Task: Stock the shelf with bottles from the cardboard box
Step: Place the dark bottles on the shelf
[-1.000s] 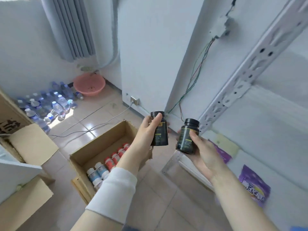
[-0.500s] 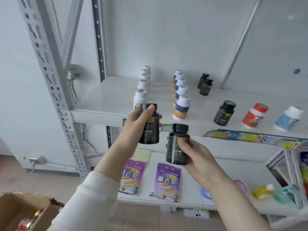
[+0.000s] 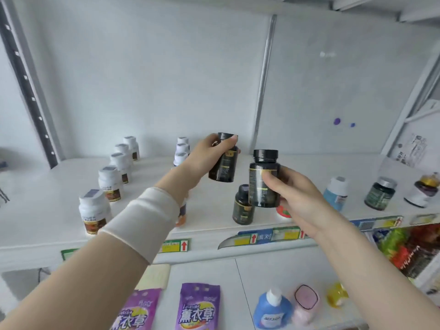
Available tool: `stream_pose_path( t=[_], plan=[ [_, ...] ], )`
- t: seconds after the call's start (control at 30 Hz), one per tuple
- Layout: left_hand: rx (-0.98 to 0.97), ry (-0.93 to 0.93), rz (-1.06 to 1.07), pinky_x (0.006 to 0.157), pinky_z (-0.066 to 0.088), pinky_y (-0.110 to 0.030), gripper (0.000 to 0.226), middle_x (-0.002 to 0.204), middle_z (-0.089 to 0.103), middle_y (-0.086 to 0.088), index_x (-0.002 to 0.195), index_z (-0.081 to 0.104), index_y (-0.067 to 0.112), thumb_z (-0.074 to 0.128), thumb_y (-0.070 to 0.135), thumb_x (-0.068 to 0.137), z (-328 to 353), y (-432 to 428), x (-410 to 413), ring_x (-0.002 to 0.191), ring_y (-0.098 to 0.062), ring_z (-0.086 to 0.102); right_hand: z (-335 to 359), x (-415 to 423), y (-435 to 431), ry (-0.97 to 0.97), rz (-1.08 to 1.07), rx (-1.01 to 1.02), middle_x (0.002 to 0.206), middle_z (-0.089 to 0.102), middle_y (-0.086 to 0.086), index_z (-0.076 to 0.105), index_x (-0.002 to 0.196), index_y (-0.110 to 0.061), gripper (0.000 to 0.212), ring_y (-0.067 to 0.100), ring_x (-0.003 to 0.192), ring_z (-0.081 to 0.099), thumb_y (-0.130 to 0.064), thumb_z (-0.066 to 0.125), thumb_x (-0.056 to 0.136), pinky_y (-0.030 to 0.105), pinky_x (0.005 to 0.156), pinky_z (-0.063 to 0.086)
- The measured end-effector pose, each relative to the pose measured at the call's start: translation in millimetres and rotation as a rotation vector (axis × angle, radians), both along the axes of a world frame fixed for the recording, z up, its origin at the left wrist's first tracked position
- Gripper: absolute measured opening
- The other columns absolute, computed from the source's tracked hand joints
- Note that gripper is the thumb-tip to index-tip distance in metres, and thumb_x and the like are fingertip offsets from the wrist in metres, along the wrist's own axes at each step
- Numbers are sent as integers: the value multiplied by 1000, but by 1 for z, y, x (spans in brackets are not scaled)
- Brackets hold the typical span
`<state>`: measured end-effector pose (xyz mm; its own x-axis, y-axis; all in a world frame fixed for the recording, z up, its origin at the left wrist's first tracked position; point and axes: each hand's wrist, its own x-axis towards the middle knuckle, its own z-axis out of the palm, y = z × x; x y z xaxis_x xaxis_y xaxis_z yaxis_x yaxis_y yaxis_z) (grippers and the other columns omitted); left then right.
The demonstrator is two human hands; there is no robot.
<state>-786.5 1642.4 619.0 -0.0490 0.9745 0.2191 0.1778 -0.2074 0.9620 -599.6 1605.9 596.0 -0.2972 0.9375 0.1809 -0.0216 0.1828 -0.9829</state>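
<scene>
Head view: gripping a black bottle (image 3: 225, 167) in the left hand (image 3: 209, 156), fingers wrapped round its cap and shoulder, tilted above the white shelf (image 3: 47, 186). Clasping a second black bottle (image 3: 263, 179) in the right hand (image 3: 295, 196), fingers curled round its body, just over a third black bottle (image 3: 242, 206) standing near the front edge. Flanked at left by a row of white bottles (image 3: 94, 210).

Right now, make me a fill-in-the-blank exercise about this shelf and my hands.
The left hand grips a bottle coloured ____.
The number of bottles in the right hand is ____.
The pouches on the lower shelf are ____.
Missing: black; one; purple.
</scene>
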Motion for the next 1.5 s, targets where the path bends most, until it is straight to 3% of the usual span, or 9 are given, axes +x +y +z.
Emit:
stream_pose_path(
  t=[0.13,0.23,0.4,0.5,0.63,0.8,0.97,1.33,1.5],
  plan=[
    [-62,167,-29,95,50,-36,40,114,63,-9,116,55,12,60,40,88,0,65,-10,105,-21,62,13,-8,57,-47,-46,39,102,68,0,63,102,-19,38,20,103,62,-34,67,67,39,95,47],
    [-134,250,-63,96,50,-37,37,119,62,-12,116,56,13,65,32,86,-7,105,-15,110,-25,60,9,-10,96,-123,-56,53,108,67,-1,60,107,-22,32,18,107,62,-25,71,77,37,98,47],
    [-228,515,-108,68,42,-22,37,103,55,-4,121,53,18,64,25,87,-18,142,-17,90,-17,52,-5,-18,130,-312,-106,61,111,64,-1,60,111,-21,42,12,94,63,-24,77,73,30,87,51],
    [-260,587,-127,66,43,-20,44,106,52,-5,128,49,12,64,17,87,-25,155,-17,93,-20,49,-15,-22,142,-462,-81,45,109,62,-3,57,114,-17,49,12,91,60,-22,79,71,21,72,45],
    [-279,659,-121,69,49,-19,42,104,52,-3,124,52,6,67,16,86,-28,162,-16,90,-18,54,-20,-31,154,-672,-9,41,103,62,-1,58,108,-15,49,20,97,59,-23,82,66,33,83,48],
    [-288,777,-113,53,43,-11,39,94,54,-1,118,57,7,69,22,84,-27,172,-15,69,-8,56,-27,-42,160,-803,90,50,106,59,1,56,110,-12,50,20,96,57,-19,81,67,31,85,47],
    [-302,809,-122,64,45,-13,43,104,55,-4,121,57,6,70,23,83,-30,177,-12,84,-18,58,-29,-44,163,-831,151,52,85,54,-11,51,100,-20,43,15,91,53,-10,79,69,23,78,39],
    [-353,787,-143,94,51,-31,49,111,54,-6,127,50,9,69,23,84,-37,179,-16,93,-22,59,-36,-44,166,-883,157,34,105,56,-3,50,120,-15,61,18,102,55,-15,81,68,26,87,44],
    [-376,983,-123,102,45,-40,62,128,55,-6,136,42,15,68,35,83,-25,168,-14,108,-26,60,-21,-37,161,-837,183,-56,107,58,-2,52,118,-16,52,12,92,57,-25,78,73,22,78,45]
  ],
)
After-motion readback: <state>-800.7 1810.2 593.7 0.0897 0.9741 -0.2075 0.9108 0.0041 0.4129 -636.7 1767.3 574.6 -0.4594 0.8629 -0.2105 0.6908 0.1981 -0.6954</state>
